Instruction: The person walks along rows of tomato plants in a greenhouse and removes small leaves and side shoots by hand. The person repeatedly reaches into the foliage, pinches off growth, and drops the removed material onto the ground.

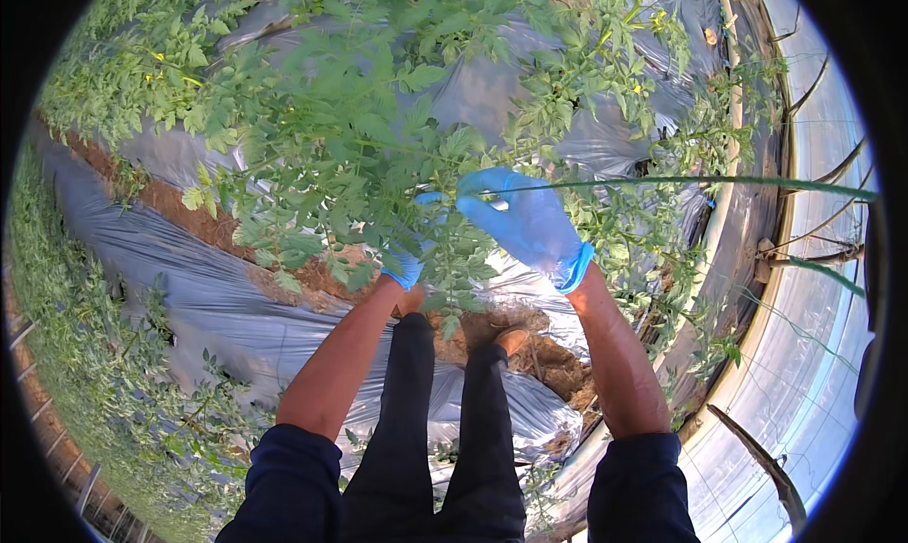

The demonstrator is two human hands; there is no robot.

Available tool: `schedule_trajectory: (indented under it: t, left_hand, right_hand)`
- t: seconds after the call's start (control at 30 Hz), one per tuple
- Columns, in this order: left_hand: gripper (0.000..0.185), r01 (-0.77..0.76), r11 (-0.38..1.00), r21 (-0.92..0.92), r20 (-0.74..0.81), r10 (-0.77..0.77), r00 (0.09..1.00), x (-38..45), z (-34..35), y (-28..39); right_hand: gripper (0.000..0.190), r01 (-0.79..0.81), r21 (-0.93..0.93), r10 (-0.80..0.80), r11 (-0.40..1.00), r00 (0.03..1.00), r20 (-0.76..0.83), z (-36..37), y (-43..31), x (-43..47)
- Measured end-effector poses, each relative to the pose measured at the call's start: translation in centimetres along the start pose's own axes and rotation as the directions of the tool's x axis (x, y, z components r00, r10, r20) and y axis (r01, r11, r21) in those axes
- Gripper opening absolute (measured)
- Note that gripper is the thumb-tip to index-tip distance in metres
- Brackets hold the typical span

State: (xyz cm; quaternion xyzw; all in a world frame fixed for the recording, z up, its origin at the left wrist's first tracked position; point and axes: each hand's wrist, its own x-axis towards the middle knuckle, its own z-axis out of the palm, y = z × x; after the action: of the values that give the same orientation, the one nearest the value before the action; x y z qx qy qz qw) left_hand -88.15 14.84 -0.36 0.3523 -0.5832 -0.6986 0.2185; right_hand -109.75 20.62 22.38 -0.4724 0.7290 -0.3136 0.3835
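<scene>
Both hands wear thin blue gloves. My right hand point(525, 216) is at the centre, its thumb and fingertips meeting at the near end of a green twine point(660, 180), which runs off to the right edge. Its fingertips are beside the stem of a tomato plant point(355, 131). My left hand point(411, 248) is just left of it, mostly hidden behind the leaves of the same plant, its fingertips near the stem; whether it grips the stem does not show.
Silver plastic mulch point(241, 330) covers the beds, with bare soil point(191, 220) between them. More tomato plants point(106, 373) stand at left. A clear plastic greenhouse wall point(787, 344) curves along the right, with dry branches point(762, 465) and another green twine point(826, 275) before it.
</scene>
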Motion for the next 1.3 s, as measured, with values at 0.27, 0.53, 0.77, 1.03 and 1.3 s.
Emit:
schedule_trajectory:
  t: [0.27, 0.53, 0.77, 1.03, 1.3]
  left_hand:
    - [0.024, -0.148, 0.965, 0.215, -0.085, 0.169, 0.982, 1.6, 0.3, 3.4]
    - [0.026, 0.051, 0.978, -0.203, 0.054, -0.041, 0.998, 1.5, 0.8, 1.9]
    - [0.029, -0.018, 0.991, 0.132, 0.106, 0.004, 0.994, -0.1, 0.1, 3.0]
    - [0.031, 0.072, 0.955, 0.286, 0.142, -0.117, 0.983, -0.9, -1.4, 4.0]
    - [0.027, -0.006, 0.997, 0.075, 0.01, 0.005, 1.0, 1.4, -0.1, 2.9]
  right_hand:
    - [0.023, -0.129, -0.03, 0.123, 0.991, 0.98, -0.154, 0.5, 4.1, 0.4]
    - [0.025, -0.059, -0.232, 0.025, 0.971, 0.989, -0.144, 1.7, 7.5, 0.2]
    - [0.021, -0.011, -0.258, -0.015, 0.966, 0.995, -0.101, 2.3, 10.2, 0.2]
    - [0.014, 0.195, -0.458, -0.164, 0.867, 0.981, 0.106, 3.8, 13.4, 0.5]
    - [0.021, -0.091, -0.171, 0.105, 0.981, 0.991, 0.079, 2.9, 11.4, 1.3]
